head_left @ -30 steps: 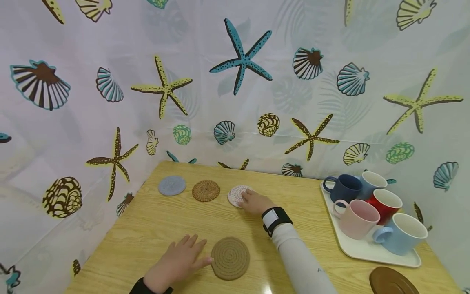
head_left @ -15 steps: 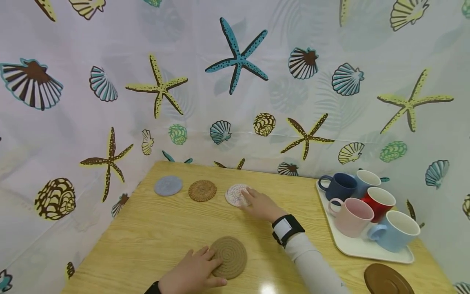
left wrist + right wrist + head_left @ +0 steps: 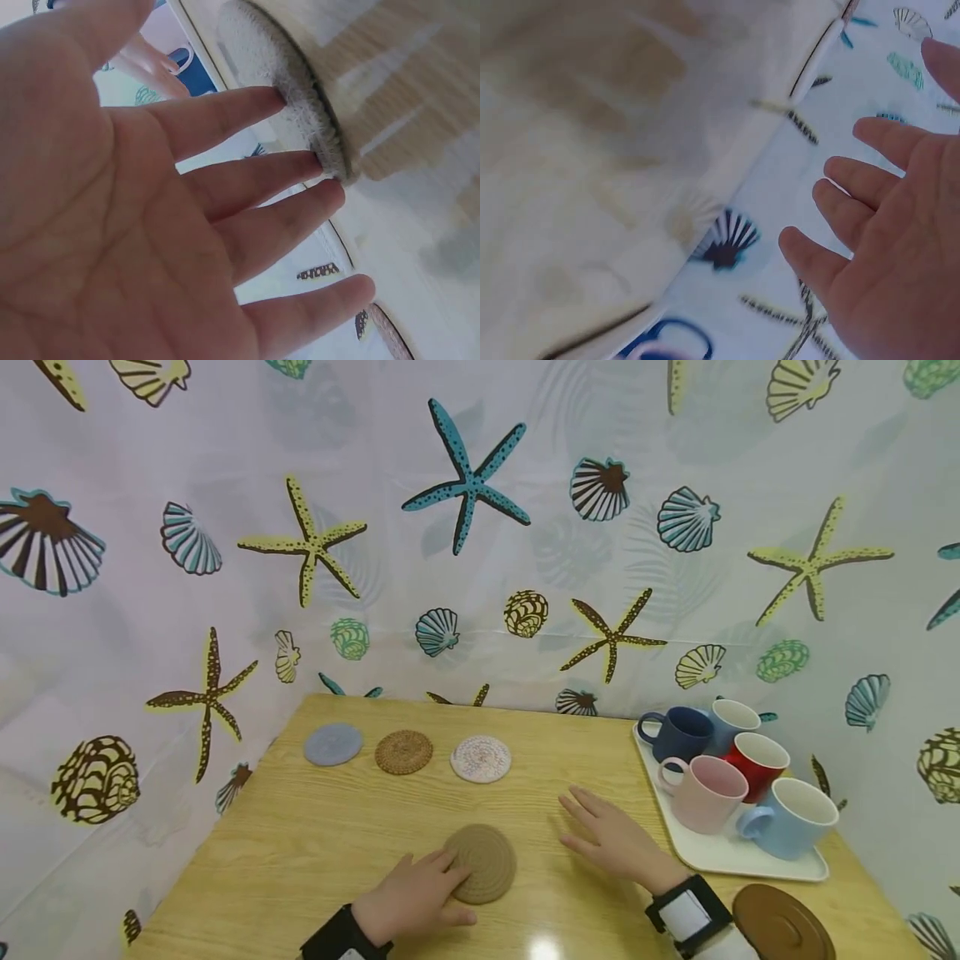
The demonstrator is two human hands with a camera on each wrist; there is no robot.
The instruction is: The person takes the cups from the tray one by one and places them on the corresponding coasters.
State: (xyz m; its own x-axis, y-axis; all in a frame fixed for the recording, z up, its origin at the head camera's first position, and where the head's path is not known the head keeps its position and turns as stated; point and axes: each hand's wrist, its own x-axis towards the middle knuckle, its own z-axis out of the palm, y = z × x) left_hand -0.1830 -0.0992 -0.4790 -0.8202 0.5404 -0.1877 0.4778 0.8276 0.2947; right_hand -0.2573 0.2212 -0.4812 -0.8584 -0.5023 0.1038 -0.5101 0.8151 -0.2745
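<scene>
My left hand (image 3: 416,897) reaches over the left edge of a round tan coiled-rope coaster (image 3: 483,864) at the table's near middle. In the left wrist view its fingers (image 3: 247,180) are extended and spread, fingertips right at the rim of the coaster (image 3: 281,82). My right hand (image 3: 618,843) is over the table between that coaster and the mug tray, fingers stretched out with nothing in them; the right wrist view shows the same hand (image 3: 892,217) holding nothing. Along the back lie a white speckled coaster (image 3: 481,759), a brown woven coaster (image 3: 404,752) and a grey-blue coaster (image 3: 333,744).
A white tray (image 3: 701,852) on the right bears several mugs, among them a pink mug (image 3: 708,795), a red mug (image 3: 759,764) and a light-blue mug (image 3: 795,818). A brown round lid-like disc (image 3: 783,927) lies in front of it. A patterned curtain (image 3: 465,577) borders the wooden table.
My right hand has left the white speckled coaster and drawn back toward the right. My left hand has come onto the tan coaster, which has shifted slightly away and to the right.
</scene>
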